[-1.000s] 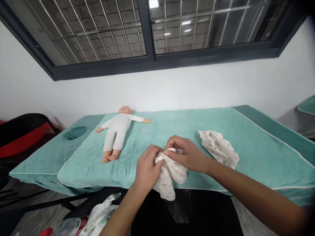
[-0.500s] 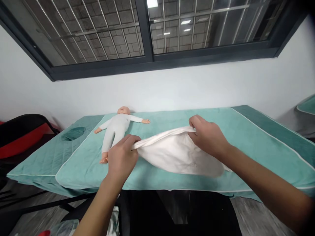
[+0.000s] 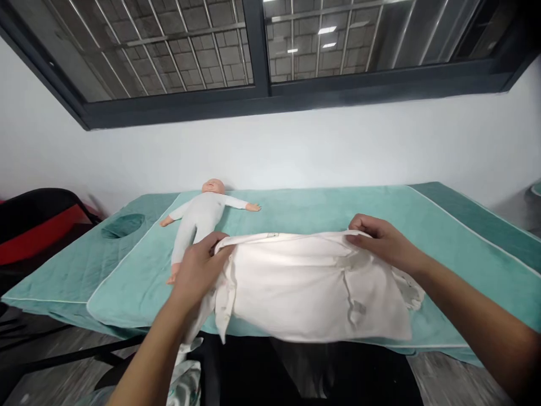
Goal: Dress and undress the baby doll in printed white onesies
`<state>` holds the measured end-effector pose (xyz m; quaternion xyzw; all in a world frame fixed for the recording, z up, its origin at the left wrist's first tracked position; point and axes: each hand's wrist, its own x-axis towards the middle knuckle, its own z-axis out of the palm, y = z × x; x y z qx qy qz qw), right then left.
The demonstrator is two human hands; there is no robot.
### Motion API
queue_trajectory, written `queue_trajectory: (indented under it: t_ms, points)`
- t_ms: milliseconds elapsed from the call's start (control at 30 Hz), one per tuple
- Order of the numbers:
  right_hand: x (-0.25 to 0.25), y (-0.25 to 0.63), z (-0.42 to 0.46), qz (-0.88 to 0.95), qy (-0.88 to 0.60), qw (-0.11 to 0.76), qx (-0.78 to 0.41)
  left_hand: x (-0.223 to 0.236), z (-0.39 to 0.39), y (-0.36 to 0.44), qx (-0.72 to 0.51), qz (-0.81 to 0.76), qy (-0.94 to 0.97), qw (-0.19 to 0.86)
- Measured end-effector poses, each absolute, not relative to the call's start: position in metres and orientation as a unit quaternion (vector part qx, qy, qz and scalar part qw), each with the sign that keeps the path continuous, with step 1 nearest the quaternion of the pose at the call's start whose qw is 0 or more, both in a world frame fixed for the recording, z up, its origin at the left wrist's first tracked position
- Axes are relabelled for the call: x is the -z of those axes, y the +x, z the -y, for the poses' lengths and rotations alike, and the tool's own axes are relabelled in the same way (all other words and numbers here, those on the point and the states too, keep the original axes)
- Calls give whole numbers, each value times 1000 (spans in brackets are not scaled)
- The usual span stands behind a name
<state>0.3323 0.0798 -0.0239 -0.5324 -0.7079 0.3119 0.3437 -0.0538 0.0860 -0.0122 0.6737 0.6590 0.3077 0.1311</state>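
Beyond the left fingers (image 3: 217, 242), a doll (image 3: 200, 214) with a pale cloth body and smooth plastic head lies on the velvety green bed (image 3: 304, 211), its legs partly screened by that hand. Low and right of the right fingers (image 3: 367, 224), a crumpled pale cloth (image 3: 412, 292) peeks past the thin white garment (image 3: 296, 287), whose upper edge both hands pinch tightly; it hangs softly creased between and below them.

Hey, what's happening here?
A person is holding a white cloth stretched between the left hand and the right hand, at the near edge of a green-covered bed. A doll in white lies on its back beyond the left hand. Another pale cloth is partly hidden near the right wrist.
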Motion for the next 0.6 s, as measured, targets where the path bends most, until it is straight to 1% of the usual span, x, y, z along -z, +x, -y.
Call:
queue_trajectory:
  t_ms: [67,133,233,333,433,500,600]
  points:
    - [47,326,-105,712,-582,325,-221,33,-120,-51,-260,-665,689,127]
    - [73,317,-138,710,-628,284,-143,56,-162,-47,-210,-670,701,128]
    - [109,304,-192,692,-686,218,-63,89,-228,-38,-146,-693,696,116]
    - [134,296,-246,693,-703,157,-4,117,-285,-25,-91,-717,684,104]
    - [151,294,-290,714,-691,107,32,139,-319,-15,-74,-726,680,79]
    - [160,295,-312,727,-681,84,31,151,-330,-12,-77,-727,679,68]
    - [172,299,-329,733,-675,83,6,163,-330,-12,-102,-714,692,21]
